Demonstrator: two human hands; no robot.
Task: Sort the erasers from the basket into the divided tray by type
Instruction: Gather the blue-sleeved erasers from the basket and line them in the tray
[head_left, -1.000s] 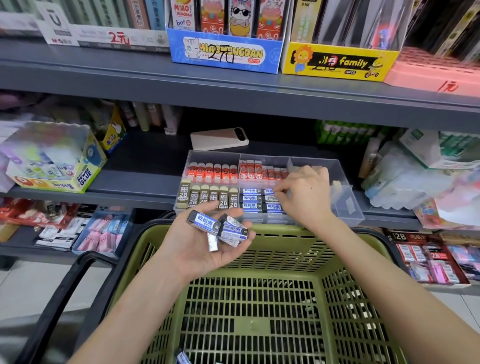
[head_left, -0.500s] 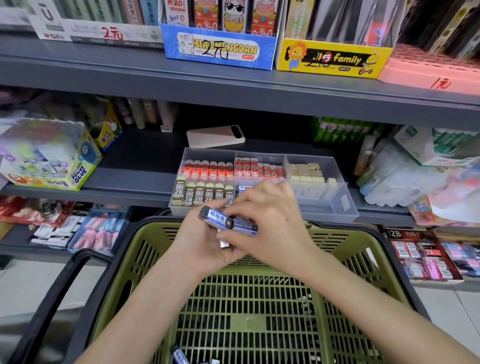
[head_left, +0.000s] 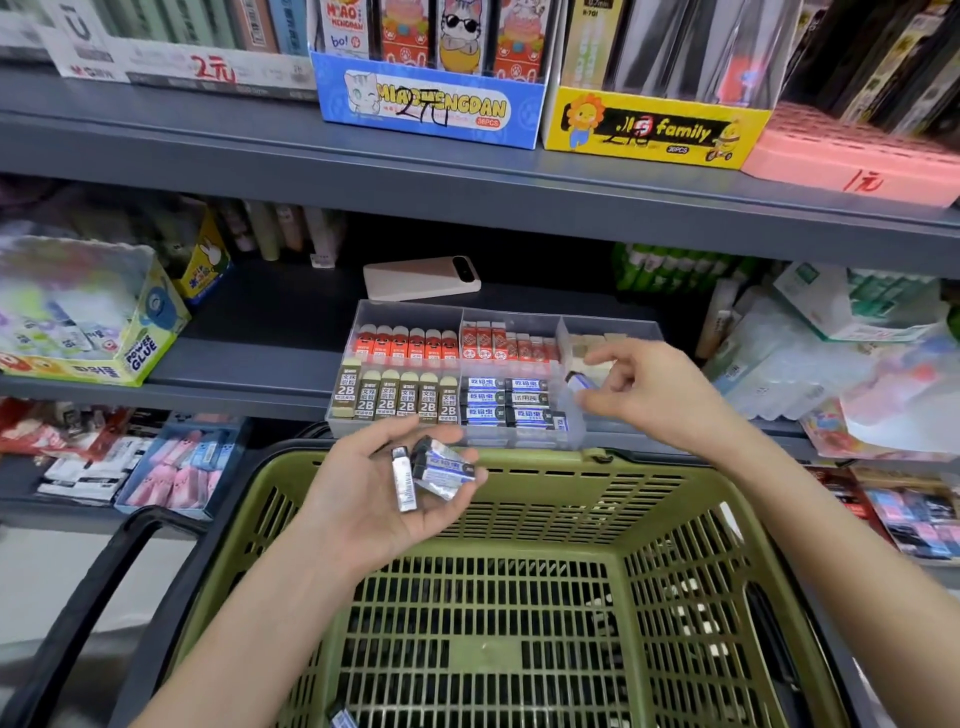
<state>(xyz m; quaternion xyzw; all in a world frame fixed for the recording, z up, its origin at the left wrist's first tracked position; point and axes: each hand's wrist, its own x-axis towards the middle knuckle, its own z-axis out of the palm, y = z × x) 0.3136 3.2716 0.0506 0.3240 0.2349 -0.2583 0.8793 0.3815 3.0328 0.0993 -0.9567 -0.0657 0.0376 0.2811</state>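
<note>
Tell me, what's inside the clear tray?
Erasers: red ones at the back, gold 2B ones front left, blue ones front middle. The right hand hides most of the right section.

The right hand (head_left: 658, 399) partly hides the tray's (head_left: 405, 313) right compartment; its eraser (head_left: 577, 381) is blurred.

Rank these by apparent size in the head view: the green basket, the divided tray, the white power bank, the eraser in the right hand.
1. green basket, though it is also nearest the camera.
2. divided tray.
3. white power bank, just behind the tray.
4. eraser pinched in the right hand, by far the smallest.
</note>
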